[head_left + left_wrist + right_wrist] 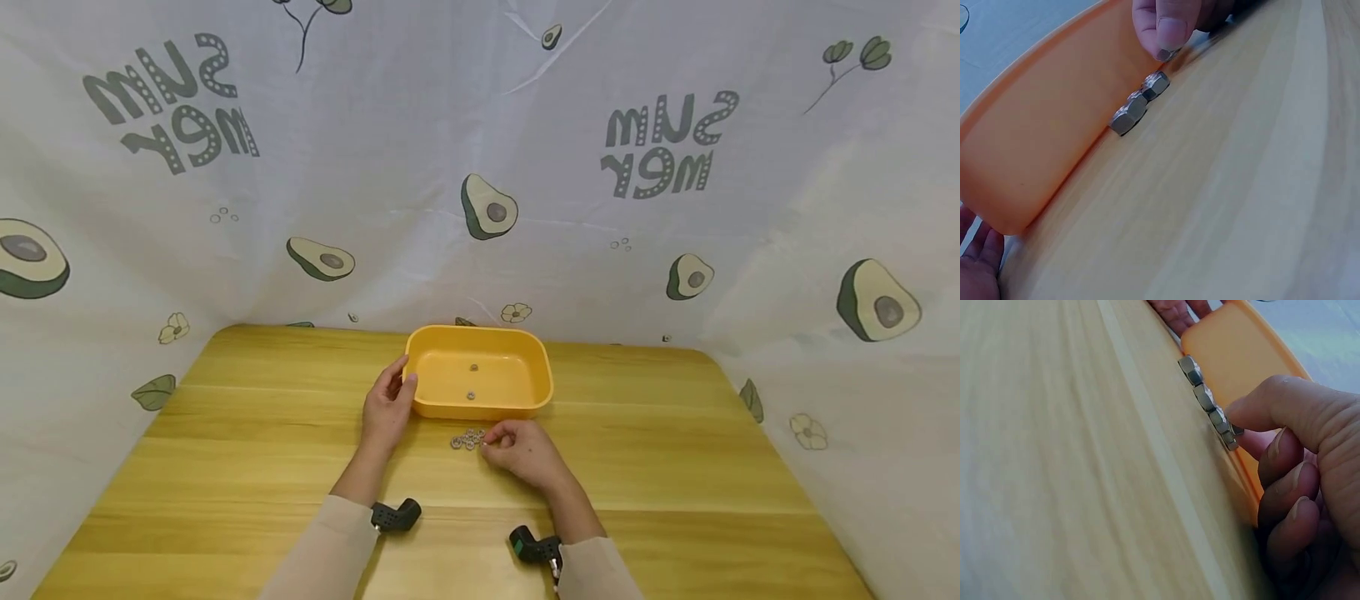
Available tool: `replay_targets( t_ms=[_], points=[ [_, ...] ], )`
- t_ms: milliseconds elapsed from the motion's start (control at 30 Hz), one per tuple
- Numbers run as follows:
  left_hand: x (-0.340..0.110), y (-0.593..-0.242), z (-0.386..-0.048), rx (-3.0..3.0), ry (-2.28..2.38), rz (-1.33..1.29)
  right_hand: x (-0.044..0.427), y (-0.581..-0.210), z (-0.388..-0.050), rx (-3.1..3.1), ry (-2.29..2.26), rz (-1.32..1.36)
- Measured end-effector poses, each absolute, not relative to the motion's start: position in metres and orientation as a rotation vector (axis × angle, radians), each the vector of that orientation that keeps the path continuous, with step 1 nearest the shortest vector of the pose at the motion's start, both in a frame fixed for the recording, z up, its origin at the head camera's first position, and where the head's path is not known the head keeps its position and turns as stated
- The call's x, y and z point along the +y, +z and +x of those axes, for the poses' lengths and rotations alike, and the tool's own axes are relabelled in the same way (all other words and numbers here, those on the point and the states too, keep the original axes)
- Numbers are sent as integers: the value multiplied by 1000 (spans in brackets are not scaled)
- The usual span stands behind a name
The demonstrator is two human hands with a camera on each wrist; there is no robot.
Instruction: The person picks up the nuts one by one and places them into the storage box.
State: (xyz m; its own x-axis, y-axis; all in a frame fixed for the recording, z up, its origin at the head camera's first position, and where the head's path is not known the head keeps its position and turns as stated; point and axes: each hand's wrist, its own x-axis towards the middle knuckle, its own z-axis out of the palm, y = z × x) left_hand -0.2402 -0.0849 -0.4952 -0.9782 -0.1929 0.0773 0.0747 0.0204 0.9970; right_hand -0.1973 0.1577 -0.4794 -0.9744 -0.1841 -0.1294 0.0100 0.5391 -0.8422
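Note:
A yellow-orange plastic basin point(480, 412) stands on the wooden table, with two metal nuts point(471, 396) apart on its floor. My left hand point(386, 412) rests against the basin's left end, fingers relaxed along its outer wall. In front of the basin lies a small cluster of hex nuts point(468, 439), seen edge-on in the left wrist view as shiny nuts point(1129, 117). At the cluster's right end, my right hand point(525, 452) pinches a nut point(1166, 55) between thumb and index finger. Its other fingers point(1288, 487) are curled in.
The wooden table point(675, 467) stretches to both sides and towards me. A white cloth point(390, 167) printed with avocados hangs behind and at the sides of it. Dark wrist cameras point(397, 515) are strapped to both forearms.

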Motion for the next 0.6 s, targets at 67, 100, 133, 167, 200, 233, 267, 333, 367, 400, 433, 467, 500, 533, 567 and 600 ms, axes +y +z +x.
replay_targets(
  t_ms=[67,100,133,167,200,233,267,333,367,400,433,467,500,533,567,600],
  points=[
    [-85,-496,-240,-2104,-2074,127,157,-480,-197,2576,-1407,-139],
    [-86,-496,-240,-2106,-2075,131,158,-481,-197,2578,-1404,-139],
    [-85,-496,-241,-2103,-2079,135,158,-480,-197,2578,-1401,-135],
    [-85,-497,-241,-2100,-2084,139,158,-479,-197,2575,-1403,-136],
    [-85,-496,-241,-2097,-2088,145,158,-477,-197,2576,-1396,-139],
    [-85,-496,-241,-2093,-2092,152,158,-475,-197,2572,-1395,-138],
    [-84,-496,-241,-2090,-2096,161,158,-472,-196,2566,-1398,-136],
    [-84,-496,-241,-2085,-2098,168,157,-465,-196,2573,-1399,-135],
    [-84,-496,-241,-2085,-2098,172,156,-460,-195,2576,-1410,-134],
    [-84,-496,-241,-2083,-2098,173,156,-456,-195,2590,-1415,-136],
    [-84,-496,-241,-2084,-2096,175,155,-451,-195,2597,-1438,-145],
    [-84,-496,-241,-2086,-2092,176,154,-445,-196,2609,-1455,-152],
    [-84,-496,-241,-2084,-2090,173,153,-441,-196,2624,-1472,-157],
    [-84,-496,-241,-2082,-2094,177,152,-436,-197,2633,-1489,-155],
    [-84,-496,-242,-2083,-2092,172,151,-432,-198,2646,-1507,-160],
    [-84,-496,-243,-2083,-2090,167,150,-429,-200,2666,-1510,-163]
  ],
)
